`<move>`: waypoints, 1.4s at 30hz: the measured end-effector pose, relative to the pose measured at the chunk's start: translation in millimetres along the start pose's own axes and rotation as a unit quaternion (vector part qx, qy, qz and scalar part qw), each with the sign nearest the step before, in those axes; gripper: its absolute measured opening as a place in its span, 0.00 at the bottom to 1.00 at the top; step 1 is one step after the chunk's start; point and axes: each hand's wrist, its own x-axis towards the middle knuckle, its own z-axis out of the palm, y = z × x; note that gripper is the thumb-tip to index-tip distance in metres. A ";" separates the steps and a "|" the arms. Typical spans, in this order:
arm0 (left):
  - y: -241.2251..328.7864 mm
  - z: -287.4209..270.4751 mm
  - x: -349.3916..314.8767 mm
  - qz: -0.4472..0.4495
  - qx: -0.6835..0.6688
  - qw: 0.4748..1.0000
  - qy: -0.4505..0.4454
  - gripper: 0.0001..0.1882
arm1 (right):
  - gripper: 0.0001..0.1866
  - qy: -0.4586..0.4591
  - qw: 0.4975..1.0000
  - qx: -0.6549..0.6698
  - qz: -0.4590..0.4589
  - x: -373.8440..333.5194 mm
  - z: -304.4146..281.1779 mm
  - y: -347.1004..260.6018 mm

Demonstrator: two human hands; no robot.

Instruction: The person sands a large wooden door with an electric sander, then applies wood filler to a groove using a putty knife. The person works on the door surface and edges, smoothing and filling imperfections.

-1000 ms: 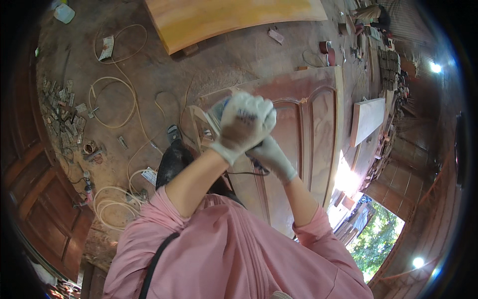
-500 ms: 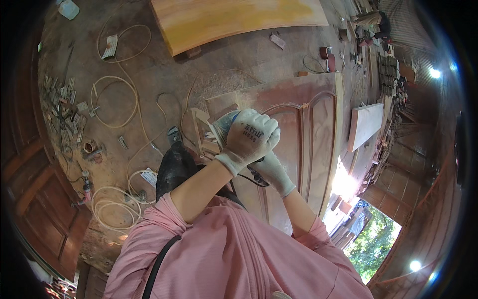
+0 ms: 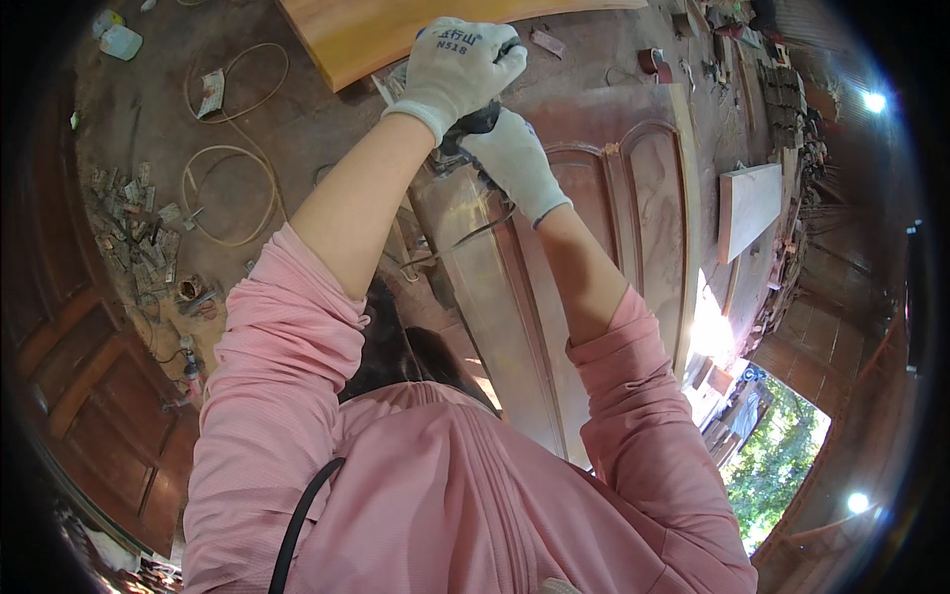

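A brown wooden door [image 3: 648, 188] with arched raised panels lies in front of me. At its far left corner I hold a dark corded power tool [image 3: 475, 121], mostly hidden by my gloves. My left hand [image 3: 457, 69], in a whitish glove, is wrapped over the tool's far part. Nearer and to the right, my right hand [image 3: 515, 160], gloved alike, is closed round its near part. A black cable [image 3: 487, 231] trails from the tool across the door's left stile. The tool's underside and exact kind are hidden.
A yellowish board [image 3: 346, 40] lies beyond the door. Pale hose coils [image 3: 233, 148] and wood scraps [image 3: 134, 223] litter the floor at left. A dark panelled door [image 3: 89, 366] stands far left. A pale board [image 3: 749, 210] and a reddish-brown loop [image 3: 651, 62] lie right.
Both hands have moved away from my body with the power tool, toward the door's far left corner. My arms are now stretched further out and the view has shifted slightly.
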 end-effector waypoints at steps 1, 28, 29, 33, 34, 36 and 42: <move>5.9 0.5 -7.5 0.008 -0.002 1.000 -0.005 0.13 | 0.18 0.009 1.000 -0.013 0.014 -7.2 2.6 3.1; 186.0 1.2 -308.7 -0.153 -0.279 0.942 0.105 0.22 | 0.22 0.049 0.916 0.369 0.148 -287.8 53.6 110.8; 178.0 -3.7 -324.0 -0.148 -0.241 0.958 0.055 0.23 | 0.22 0.045 0.904 0.394 0.161 -284.8 51.2 108.0; 135.8 -15.5 -355.2 -0.092 -0.120 0.977 -0.149 0.25 | 0.17 0.014 0.925 0.354 0.139 -261.8 28.6 102.0; 126.4 -17.6 -358.4 -0.063 -0.100 0.975 -0.189 0.25 | 0.17 0.000 0.925 0.343 0.160 -254.7 22.6 101.0; 113.5 -27.9 -369.7 -0.032 -0.057 0.965 -0.253 0.26 | 0.16 -0.021 0.925 0.327 0.191 -242.1 14.7 97.4; 109.8 -53.5 -392.8 -0.187 0.032 0.941 -0.282 0.29 | 0.16 -0.030 0.949 0.283 0.133 -210.4 8.1 82.0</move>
